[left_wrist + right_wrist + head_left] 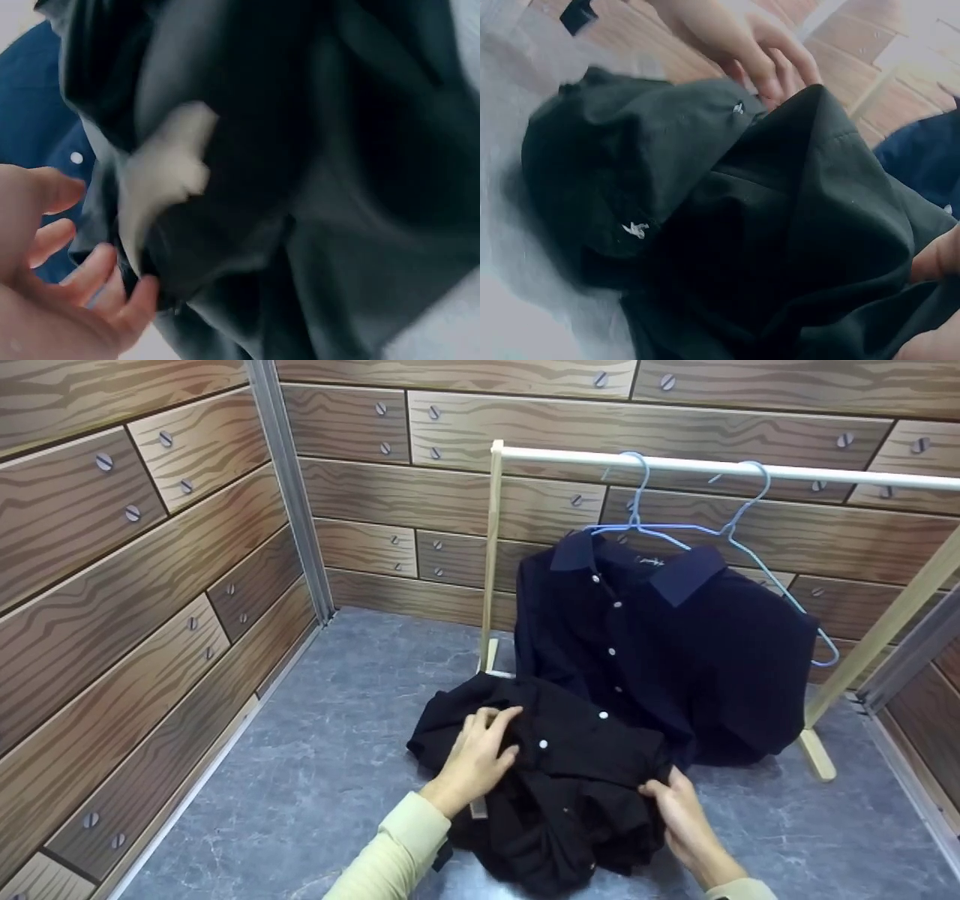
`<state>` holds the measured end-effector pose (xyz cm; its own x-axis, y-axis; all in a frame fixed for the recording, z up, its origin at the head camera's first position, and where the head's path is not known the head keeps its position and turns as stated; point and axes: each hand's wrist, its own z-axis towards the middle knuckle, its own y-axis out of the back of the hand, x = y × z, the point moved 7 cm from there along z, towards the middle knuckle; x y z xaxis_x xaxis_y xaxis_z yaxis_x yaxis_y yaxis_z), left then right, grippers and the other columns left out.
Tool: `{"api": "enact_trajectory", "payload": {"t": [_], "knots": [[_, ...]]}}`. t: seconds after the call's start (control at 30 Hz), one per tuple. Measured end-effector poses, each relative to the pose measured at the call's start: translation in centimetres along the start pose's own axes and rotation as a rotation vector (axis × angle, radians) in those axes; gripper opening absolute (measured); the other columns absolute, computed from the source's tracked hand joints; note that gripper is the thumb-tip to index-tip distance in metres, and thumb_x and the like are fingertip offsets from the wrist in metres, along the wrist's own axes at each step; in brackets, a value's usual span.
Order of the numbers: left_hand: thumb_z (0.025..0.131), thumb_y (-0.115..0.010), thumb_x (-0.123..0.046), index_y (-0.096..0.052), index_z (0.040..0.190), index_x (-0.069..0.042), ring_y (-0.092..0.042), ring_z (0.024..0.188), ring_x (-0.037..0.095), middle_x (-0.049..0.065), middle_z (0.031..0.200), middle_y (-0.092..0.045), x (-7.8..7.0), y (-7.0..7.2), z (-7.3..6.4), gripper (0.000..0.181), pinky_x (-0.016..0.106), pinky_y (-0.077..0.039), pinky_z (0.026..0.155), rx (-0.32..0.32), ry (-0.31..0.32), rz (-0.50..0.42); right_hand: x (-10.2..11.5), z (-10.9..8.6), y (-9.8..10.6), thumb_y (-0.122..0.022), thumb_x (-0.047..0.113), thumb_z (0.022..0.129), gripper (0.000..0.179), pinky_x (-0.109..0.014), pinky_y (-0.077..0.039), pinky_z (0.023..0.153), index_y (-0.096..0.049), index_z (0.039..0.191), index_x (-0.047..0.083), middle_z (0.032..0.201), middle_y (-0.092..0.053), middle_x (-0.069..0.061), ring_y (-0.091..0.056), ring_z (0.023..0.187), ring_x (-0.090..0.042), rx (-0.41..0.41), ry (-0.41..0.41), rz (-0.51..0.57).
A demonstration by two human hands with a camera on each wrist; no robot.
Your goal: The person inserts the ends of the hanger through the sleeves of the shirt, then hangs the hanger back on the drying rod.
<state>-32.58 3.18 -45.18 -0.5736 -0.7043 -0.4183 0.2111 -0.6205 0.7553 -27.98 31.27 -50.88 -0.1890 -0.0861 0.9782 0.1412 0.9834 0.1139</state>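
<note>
A black shirt (pixel 585 780) with white buttons lies bunched on the grey floor. My left hand (pixel 476 757) is over its left part, fingers loosely bent and apart; in the left wrist view the fingertips (pixel 139 300) touch the cloth edge. My right hand (pixel 684 814) pinches the shirt's right edge between thumb and fingers; that grip also shows at the right side of the right wrist view. A pale label-like patch (pixel 169 172) blurs inside the black cloth. Behind it, a navy shirt (pixel 720 675) with a collar hangs low on the rack.
A wooden rack with a white rail (pixel 555 455) stands at the back right. Two blue hangers hook over it, one at the navy collar (pixel 574 553), the other hanger (pixel 772 574) tilted beside it. Wood-patterned walls (pixel 352 495) enclose the floor (pixel 300 742).
</note>
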Motion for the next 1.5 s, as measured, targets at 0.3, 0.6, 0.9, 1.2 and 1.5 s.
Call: {"api": "enact_trajectory", "payload": {"t": [0.3,0.6,0.9,1.2,1.5], "knots": [[0.072,-0.08,-0.002,-0.036,0.151,-0.015,-0.053,0.111,0.038,0.023,0.129,-0.051,2.6,-1.7,-1.7,0.091,0.049,-0.053,0.088,0.212,0.095,-0.014,-1.2,-0.3,3.0,-0.039,-0.005,0.092,0.046,-0.025,-0.047,0.086,-0.034,0.138,-0.006,0.132,-0.05,-0.023,-0.055,0.108,-0.018,-0.073,0.061,-0.276],[0.059,-0.054,0.028,-0.034,0.152,-0.011,-0.056,0.111,0.032,0.022,0.133,-0.045,1.8,-1.0,-1.3,0.103,0.038,-0.053,0.087,0.109,-0.032,-0.126,3.5,-1.6,-0.1,-0.051,-0.016,0.079,0.054,-0.033,-0.031,0.108,-0.046,0.132,-0.007,0.13,-0.046,-0.026,-0.045,0.122,-0.034,-0.248,0.506,-0.464],[0.062,-0.043,0.032,-0.035,0.152,-0.016,-0.056,0.123,0.024,0.022,0.149,-0.035,-0.9,1.1,-0.6,0.103,0.03,-0.054,0.091,-0.023,-0.137,-0.209,7.1,-3.1,-6.7,-0.061,-0.018,0.072,0.052,-0.009,-0.024,0.106,-0.06,0.123,-0.003,0.124,-0.059,-0.021,-0.053,0.117,-0.032,-0.171,0.934,-0.563],[0.067,-0.05,0.026,-0.044,0.147,-0.013,-0.055,0.125,0.018,0.019,0.151,-0.036,-5.1,3.2,-0.7,0.089,0.023,-0.048,0.102,-0.181,-0.405,-0.187,10.0,-4.4,-11.1,-0.07,-0.008,0.075,0.061,-0.03,-0.032,0.112,-0.057,0.133,0.002,0.138,-0.058,-0.014,-0.052,0.125,-0.034,-0.061,1.222,-0.675],[0.068,-0.049,0.024,-0.048,0.141,-0.007,-0.052,0.13,0.027,0.022,0.149,-0.036,-6.9,5.4,-1.1,0.079,0.032,-0.049,0.103,-0.296,-0.486,-0.19,11.7,-4.4,-12.3,-0.08,0.005,0.071,0.072,-0.056,-0.031,0.11,-0.054,0.138,0.01,0.142,-0.056,-0.005,-0.047,0.134,-0.039,-0.052,1.315,-0.815]]}}
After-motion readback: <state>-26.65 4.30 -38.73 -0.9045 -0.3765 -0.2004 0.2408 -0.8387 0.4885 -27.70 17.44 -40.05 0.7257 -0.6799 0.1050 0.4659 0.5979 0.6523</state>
